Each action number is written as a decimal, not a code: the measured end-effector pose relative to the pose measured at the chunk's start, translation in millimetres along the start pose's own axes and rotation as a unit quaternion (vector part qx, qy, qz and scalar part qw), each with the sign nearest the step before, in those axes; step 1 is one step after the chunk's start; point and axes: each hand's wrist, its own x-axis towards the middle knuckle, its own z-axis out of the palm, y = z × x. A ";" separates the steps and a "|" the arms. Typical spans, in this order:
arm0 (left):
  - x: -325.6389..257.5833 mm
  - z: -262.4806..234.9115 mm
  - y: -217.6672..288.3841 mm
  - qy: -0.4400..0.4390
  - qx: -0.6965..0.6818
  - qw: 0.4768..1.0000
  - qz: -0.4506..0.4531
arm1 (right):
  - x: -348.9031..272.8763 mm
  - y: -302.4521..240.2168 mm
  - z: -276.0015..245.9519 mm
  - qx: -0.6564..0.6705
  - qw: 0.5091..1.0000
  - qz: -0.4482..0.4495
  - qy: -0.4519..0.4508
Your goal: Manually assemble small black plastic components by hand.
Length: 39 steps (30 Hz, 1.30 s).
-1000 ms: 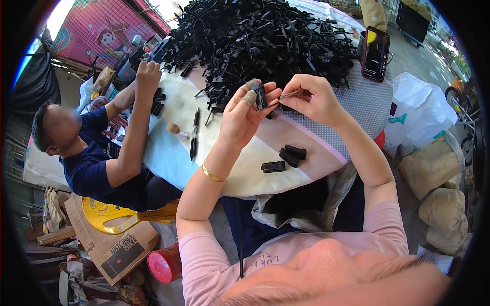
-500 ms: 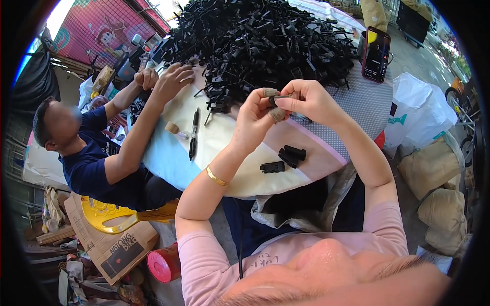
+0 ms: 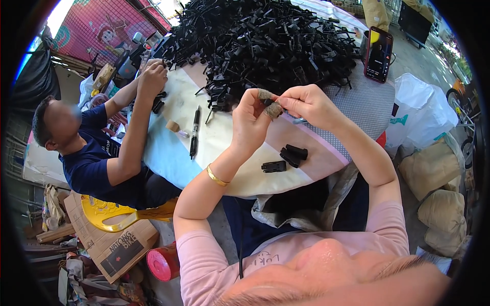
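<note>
Over the table, my two hands meet in front of a big heap of black plastic parts. The thumb and index finger of my left hand, both wrapped in tan tape, are pinched on a small black plastic part, mostly hidden by the fingers. My right hand is closed too, its thumb and fingertips pressed together against the same spot; what lies between them is hidden. Nearer me, several finished-looking black plastic pieces lie in a small group on the cloth.
A black pen and a tan tape roll lie to the left. A phone stands at the right. A co-worker sits at the left, hands over black parts. An open sack hangs below the table's near edge.
My right hand has turned and its fingertips have drawn closer together. My left hand has shifted slightly left. The co-worker's nearer hand has pulled back from the heap toward the other hand.
</note>
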 end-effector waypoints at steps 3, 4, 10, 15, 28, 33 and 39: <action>-2.1 4.5 -1.9 0.023 0.089 0.994 0.052 | -3.5 -4.0 0.0 -0.020 1.000 0.003 0.006; -2.4 5.3 -1.6 0.027 0.100 0.993 0.061 | -3.2 -3.4 -1.2 -0.020 1.000 0.003 0.007; -0.1 10.6 4.2 -0.094 0.150 0.983 -0.048 | -5.7 -13.4 -35.7 -0.212 0.976 -0.043 0.012; -3.6 13.0 8.0 -0.300 0.201 0.932 -0.043 | -2.1 6.6 -44.3 -0.444 0.894 -0.051 -0.020; 6.1 -0.9 -13.9 -0.082 0.038 0.992 -0.083 | 4.8 10.5 -35.7 -0.455 0.883 -0.095 0.066; 11.1 1.1 -10.1 -0.033 -0.121 0.989 -0.084 | 4.6 8.8 -16.5 -0.228 0.952 -0.148 0.143; 12.3 -6.1 -2.0 -0.126 -0.301 0.945 -0.015 | -2.3 2.7 9.8 -0.074 0.983 -0.144 0.083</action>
